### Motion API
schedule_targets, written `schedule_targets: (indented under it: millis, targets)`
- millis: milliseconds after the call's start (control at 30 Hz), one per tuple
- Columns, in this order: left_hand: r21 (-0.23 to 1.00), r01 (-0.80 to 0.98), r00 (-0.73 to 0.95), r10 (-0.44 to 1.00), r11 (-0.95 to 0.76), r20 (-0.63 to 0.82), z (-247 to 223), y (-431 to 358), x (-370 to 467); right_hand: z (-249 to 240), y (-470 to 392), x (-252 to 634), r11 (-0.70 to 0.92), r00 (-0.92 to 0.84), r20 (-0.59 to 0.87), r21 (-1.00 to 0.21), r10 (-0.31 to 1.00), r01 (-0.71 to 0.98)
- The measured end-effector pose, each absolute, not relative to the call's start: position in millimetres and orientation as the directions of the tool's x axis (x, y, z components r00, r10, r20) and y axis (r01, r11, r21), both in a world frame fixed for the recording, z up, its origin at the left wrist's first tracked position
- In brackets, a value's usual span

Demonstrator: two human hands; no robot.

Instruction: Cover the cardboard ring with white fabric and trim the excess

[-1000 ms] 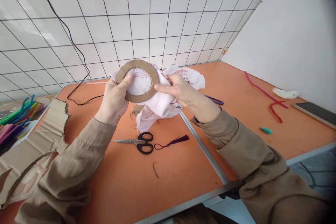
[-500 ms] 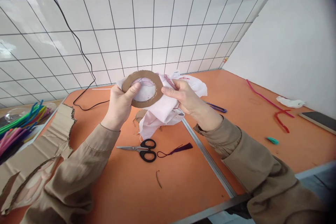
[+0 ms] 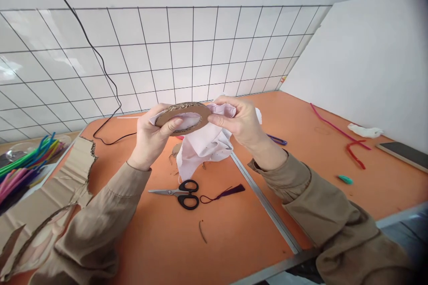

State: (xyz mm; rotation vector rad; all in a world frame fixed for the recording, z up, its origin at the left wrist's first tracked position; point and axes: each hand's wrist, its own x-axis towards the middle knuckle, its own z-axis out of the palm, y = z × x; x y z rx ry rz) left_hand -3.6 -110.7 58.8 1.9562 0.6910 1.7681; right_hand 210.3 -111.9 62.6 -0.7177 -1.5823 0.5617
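A cardboard ring (image 3: 174, 112) is held above the table, tilted so its rough upper edge shows. My left hand (image 3: 150, 131) is closed around its left side, the thumb across the opening. White cloth (image 3: 203, 144) with purple drawn lines lies behind the ring and hangs down below it. Gripping a fold of this cloth at the ring's right edge, my right hand (image 3: 239, 120) has its thumb in front and its fingers curled behind. Below the hands lie black-handled scissors (image 3: 180, 193) and a dark purple tassel (image 3: 230, 193).
Torn corrugated cardboard (image 3: 60, 187) lies at left, beside a bundle of coloured pipe cleaners (image 3: 30, 160). On the right are a red pipe cleaner (image 3: 355, 155), a teal piece (image 3: 345, 180) and a dark flat object (image 3: 406, 155). A metal strip (image 3: 267, 205) crosses the orange table (image 3: 160, 245).
The ring has tipped from facing me to nearly edge-on. My right hand has drawn a cloth fold up at the ring's right edge, and less cloth shows behind it.
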Motion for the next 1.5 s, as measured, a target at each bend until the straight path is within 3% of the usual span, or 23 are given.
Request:
schedule_targets:
  millis: [267, 433, 700, 833, 933, 1033, 1167, 1333, 1500]
  targets:
    - [0.560, 0.124, 0.097, 0.571, -0.819, 0.815, 62, -113, -6, 67, -119, 209, 0.748, -0.087, 0.745, -0.663, 0.661, 0.009]
    - [0.610, 0.121, 0.074, 0.620, -0.783, 0.781, 61, -113, -7, 67, -122, 207, 0.695, -0.063, 0.695, -0.718, 0.716, -0.024]
    - [0.660, 0.104, 0.066, 0.667, -0.744, 0.742, 62, -115, -8, 67, -126, 205, 0.683, -0.026, 0.683, -0.728, 0.730, 0.054]
    - [0.693, 0.075, 0.101, 0.697, -0.717, 0.710, 63, -116, -5, 69, -128, 206, 0.753, -0.030, 0.759, -0.640, 0.651, 0.150]
    - [0.785, 0.001, 0.145, 0.777, -0.620, 0.613, 65, -118, 0, 70, -128, 207, 0.781, -0.064, 0.788, -0.591, 0.612, 0.203]
    - [0.902, -0.097, 0.200, 0.879, -0.421, 0.432, 67, -121, 5, 70, -125, 207, 0.729, -0.060, 0.738, -0.647, 0.673, 0.224]
    - [0.957, -0.168, 0.232, 0.934, -0.236, 0.271, 69, -124, 10, 70, -125, 207, 0.652, -0.075, 0.658, -0.713, 0.749, 0.257]
    - [0.966, -0.219, 0.219, 0.958, -0.136, 0.184, 68, -124, 13, 70, -124, 207, 0.602, -0.088, 0.600, -0.765, 0.795, 0.228]
    - [0.958, -0.237, 0.232, 0.949, -0.159, 0.215, 65, -123, 14, 68, -119, 208, 0.561, -0.165, 0.538, -0.812, 0.826, 0.162]
